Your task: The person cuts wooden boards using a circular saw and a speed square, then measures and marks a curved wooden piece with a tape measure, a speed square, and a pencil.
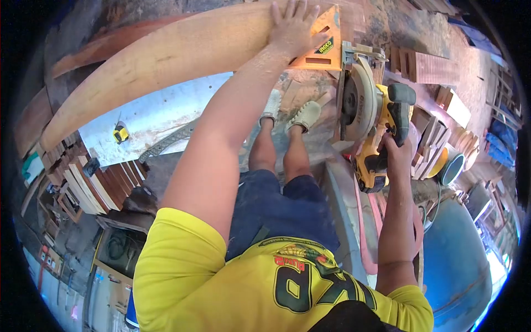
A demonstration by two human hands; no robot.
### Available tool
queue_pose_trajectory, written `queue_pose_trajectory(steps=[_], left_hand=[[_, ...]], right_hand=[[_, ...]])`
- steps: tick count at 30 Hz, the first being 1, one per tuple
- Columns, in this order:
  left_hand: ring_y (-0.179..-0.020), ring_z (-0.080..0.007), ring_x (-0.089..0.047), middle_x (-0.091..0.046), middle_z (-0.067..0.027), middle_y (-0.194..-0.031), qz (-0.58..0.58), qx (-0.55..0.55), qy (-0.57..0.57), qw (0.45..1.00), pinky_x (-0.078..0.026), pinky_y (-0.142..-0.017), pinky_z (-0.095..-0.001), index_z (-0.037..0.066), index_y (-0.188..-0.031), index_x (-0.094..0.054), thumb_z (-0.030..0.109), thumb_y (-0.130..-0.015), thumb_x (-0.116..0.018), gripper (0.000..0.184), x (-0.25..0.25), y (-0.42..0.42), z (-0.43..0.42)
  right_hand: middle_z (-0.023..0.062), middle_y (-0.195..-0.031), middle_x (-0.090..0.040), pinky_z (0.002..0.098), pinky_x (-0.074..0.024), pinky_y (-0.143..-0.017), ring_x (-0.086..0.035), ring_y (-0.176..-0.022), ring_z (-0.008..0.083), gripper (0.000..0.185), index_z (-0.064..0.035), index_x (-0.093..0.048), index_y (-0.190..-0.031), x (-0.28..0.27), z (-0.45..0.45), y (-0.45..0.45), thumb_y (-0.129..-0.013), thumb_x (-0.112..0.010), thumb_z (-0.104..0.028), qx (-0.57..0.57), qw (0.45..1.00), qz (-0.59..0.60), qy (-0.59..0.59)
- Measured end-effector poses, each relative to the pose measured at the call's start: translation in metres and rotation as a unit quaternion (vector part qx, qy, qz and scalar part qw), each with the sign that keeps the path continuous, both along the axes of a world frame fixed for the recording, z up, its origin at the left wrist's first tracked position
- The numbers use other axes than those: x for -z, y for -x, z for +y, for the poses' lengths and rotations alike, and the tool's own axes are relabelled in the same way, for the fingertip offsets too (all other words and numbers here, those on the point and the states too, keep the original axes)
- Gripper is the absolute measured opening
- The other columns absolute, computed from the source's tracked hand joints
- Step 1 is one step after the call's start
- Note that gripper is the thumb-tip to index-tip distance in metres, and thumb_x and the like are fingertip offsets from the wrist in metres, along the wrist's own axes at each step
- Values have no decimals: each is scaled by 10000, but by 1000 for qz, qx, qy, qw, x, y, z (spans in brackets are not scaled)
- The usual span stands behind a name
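From where I stand, the risk sits at the right end of the long curved board (pixel 166 61), where the person's left hand (pixel 292 30) lies flat, fingers spread, over the board and the orange square (pixel 325 47). The right hand (pixel 395 149) is wrapped firmly round the handle of the circular saw (pixel 381 110), whose base is up against the square's edge or just beside it; I can't tell which, nor whether the blade is turning. If that flat palm eases off, I'd expect the square to skid and the saw to wander with it. Much of the saw hangs past the board's near edge on one hand alone, so its weight could tip it, and a pinched blade could kick it back towards the legs. The left hand seems safe enough unless it slides right, towards the blade. Counting up: one saw, one square, one big curved board being pressed, two hands, two pale shoes (pixel 306 116) below, one yellow tape measure (pixel 120 133) and one dark curved strip (pixel 168 141) on one white panel (pixel 188 105). The stacked wood pieces (pixel 430 67) at right overlap too much to number.
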State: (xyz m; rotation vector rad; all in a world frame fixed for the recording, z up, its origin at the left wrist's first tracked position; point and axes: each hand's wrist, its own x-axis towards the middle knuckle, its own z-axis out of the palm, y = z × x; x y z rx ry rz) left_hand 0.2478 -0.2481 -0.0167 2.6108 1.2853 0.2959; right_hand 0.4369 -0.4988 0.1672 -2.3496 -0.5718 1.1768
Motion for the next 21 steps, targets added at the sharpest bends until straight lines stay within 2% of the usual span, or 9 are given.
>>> queue_pose_trajectory(steps=[1,2,4,7,11,17,21], left_hand=[[-1428,-327,-130,-201,-135,-1543,15,-29,59,998,-32,-1098,-637,115,-1479,-253,647,-779,-538,924,-5,-8,5],[-1428,-327,-130,-201,-135,-1543,15,-32,60,998,-32,-1098,-637,115,-1479,-253,647,-779,-538,924,-8,-13,8],[-1370,-322,-243,-337,-165,-1447,-21,-64,78,995,-69,-1103,-618,58,-1427,-324,600,-803,-546,856,-13,-18,13],[-1337,-314,-286,-377,-159,-1403,-31,-86,106,990,-88,-1109,-599,21,-1404,-338,587,-807,-547,849,-26,-17,15],[-1328,-307,-297,-384,-152,-1396,-23,-87,108,990,-99,-1115,-580,6,-1400,-338,588,-804,-548,859,-26,-16,15],[-1320,-310,-319,-412,-161,-1385,-36,-100,82,991,-105,-1119,-564,10,-1395,-347,591,-798,-550,857,-17,-24,18],[-1319,-312,-326,-419,-157,-1385,-29,-103,80,991,-105,-1117,-567,10,-1393,-353,593,-792,-554,861,-24,-20,14]], right_hand=[[34,-646,-569,265,-415,-535,-540,-569,115,206,-6,-578,-929,-1,1,1,-844,-621,-189,8,1000,0,0],[34,-646,-569,265,-415,-535,-540,-569,115,206,-6,-578,-929,0,1,-1,-844,-621,-189,4,1000,0,1],[33,-654,-569,262,-420,-537,-545,-576,114,211,-6,-580,-951,2,-2,-3,-851,-617,-188,7,1000,-2,7],[31,-658,-567,262,-425,-541,-549,-581,115,210,-1,-578,-971,1,-1,-6,-860,-609,-177,-8,1000,6,-4],[30,-670,-569,264,-428,-546,-553,-587,117,203,4,-576,-984,3,-1,-6,-868,-595,-160,-22,1000,4,-10],[33,-681,-565,261,-428,-557,-548,-589,120,227,13,-583,-1037,3,-2,-3,-878,-579,-149,22,999,19,-18],[32,-681,-567,263,-426,-551,-551,-598,120,225,11,-584,-1027,3,1,-4,-880,-588,-159,-5,999,5,-35]])
